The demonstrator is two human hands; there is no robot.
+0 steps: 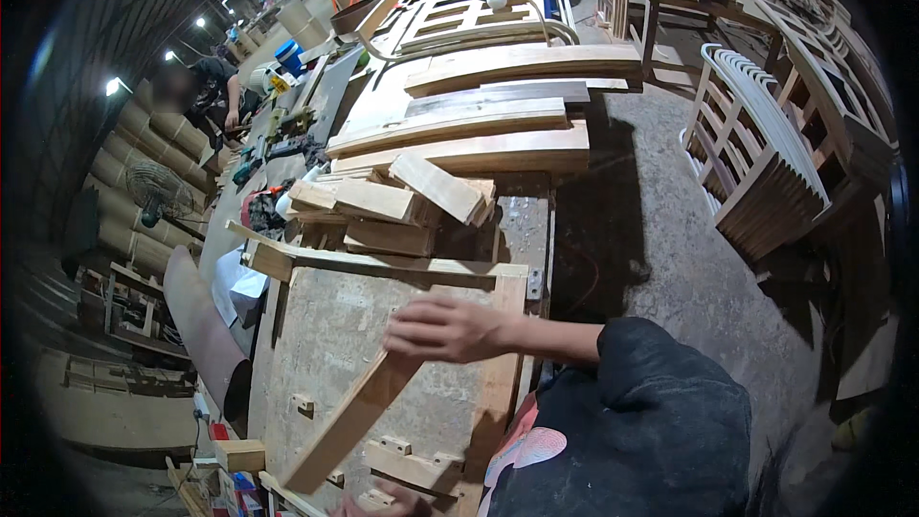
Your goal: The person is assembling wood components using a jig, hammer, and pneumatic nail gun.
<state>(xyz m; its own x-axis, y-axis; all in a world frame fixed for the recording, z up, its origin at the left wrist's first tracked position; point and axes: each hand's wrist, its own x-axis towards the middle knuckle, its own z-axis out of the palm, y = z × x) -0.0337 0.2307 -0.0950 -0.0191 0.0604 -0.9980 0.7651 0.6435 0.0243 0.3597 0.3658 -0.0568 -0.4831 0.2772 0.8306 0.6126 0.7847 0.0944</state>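
Observation:
My right hand (445, 327) is closed over the upper end of a short wooden board (349, 421). That board slants down to the left, its lower end near the front left of a worn worktop (354, 302). At the lower edge, my left hand (383, 502) is blurred and partly cut off, close to a small wooden block, so its fingers cannot be made out. Several small wooden blocks and a flat wooden strip (412, 467) are fixed on the worktop below the board. A long wooden rail (402, 266) runs along the worktop's far side.
Beyond the rail lies a pile of short wooden pieces (378, 201), with longer planks (479, 148) stacked behind. Slatted wooden frames (756, 153) lean together at the right. Another person (215, 86) works at the far left near a fan (153, 190).

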